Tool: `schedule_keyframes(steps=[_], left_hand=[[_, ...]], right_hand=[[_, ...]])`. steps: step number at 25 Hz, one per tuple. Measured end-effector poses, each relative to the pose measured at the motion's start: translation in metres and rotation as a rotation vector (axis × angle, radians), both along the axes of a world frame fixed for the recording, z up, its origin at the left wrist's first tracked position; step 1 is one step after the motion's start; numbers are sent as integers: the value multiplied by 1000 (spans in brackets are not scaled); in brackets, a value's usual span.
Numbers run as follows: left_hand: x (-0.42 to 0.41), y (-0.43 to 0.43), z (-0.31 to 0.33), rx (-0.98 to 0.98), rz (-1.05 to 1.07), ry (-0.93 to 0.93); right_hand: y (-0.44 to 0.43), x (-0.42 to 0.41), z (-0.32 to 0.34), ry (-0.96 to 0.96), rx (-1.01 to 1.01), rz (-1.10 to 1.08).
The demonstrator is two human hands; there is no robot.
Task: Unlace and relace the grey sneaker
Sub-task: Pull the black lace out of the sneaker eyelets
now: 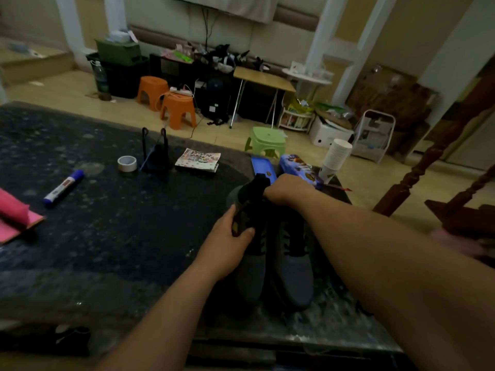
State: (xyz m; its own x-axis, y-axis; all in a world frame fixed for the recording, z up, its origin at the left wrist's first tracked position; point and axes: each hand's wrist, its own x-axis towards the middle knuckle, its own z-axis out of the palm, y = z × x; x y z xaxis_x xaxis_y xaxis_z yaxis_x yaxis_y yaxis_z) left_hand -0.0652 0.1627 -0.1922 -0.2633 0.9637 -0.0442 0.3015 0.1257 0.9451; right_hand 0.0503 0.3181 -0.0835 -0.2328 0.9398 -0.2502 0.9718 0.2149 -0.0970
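Nearest the viewer, two bare forearms reach forward over the edge of the dark speckled stone table (107,236) and meet at a pair of shoes standing side by side. The grey mesh sneaker (250,279) being held lies toe toward the person and heel away. Its long axis therefore runs straight out from the body, between the arms.

The left hand (230,234) is the nearer. Its thumb and fingers clamp the sneaker's left side by the black collar, about mid-length. The right hand (285,188) sits past it at the heel end, fingers curled down over the raised black fabric. It appears to pinch the tongue or the heel tab, though the dim light leaves it unclear which.

Just right of the grey mesh sneaker stands the matching grey shoe (294,274), with dark laces (290,238) showing over its tongue. The held sneaker's own laces and eyelets are hidden behind the left hand and lost in shadow, so how far it is unlaced cannot be read.

Well left of the sneaker lies a blue-capped white marker (63,188). Farther off, beyond and to its left, are a roll of pale tape (127,163) and a patterned booklet (198,159). Just past its heel lie a flat blue tray (263,166) and a leaning stack of white paper cups (336,159).
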Motion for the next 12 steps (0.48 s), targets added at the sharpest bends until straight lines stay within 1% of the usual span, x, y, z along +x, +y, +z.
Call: schedule_keyframes(steps=[1,2,3,5,6,8,9,12], left_hand=[[1,2,-7,-15,-25,40],[1,4,-15,-38,-49,72],[1,5,-20,-45,-63,87],[2,10,-26,-36,-55,121],[5,11,-26,-29,-34,198],[18,8,-22,-7,28,487],[29,4,-17,23,44,604],[63,-14,-15,60,-28,779]], right_hand=[[4,4,-7,41,-4,-34],[5,11,-13,124,-9,-72],[5,20,-18,241,1,-107],[-7,52,-30,464,103,-139],[-20,72,-39,525,166,-128],[-55,108,-64,565,214,-95],[-73,123,-77,582,176,-102],[-114,140,-115,711,14,-197]])
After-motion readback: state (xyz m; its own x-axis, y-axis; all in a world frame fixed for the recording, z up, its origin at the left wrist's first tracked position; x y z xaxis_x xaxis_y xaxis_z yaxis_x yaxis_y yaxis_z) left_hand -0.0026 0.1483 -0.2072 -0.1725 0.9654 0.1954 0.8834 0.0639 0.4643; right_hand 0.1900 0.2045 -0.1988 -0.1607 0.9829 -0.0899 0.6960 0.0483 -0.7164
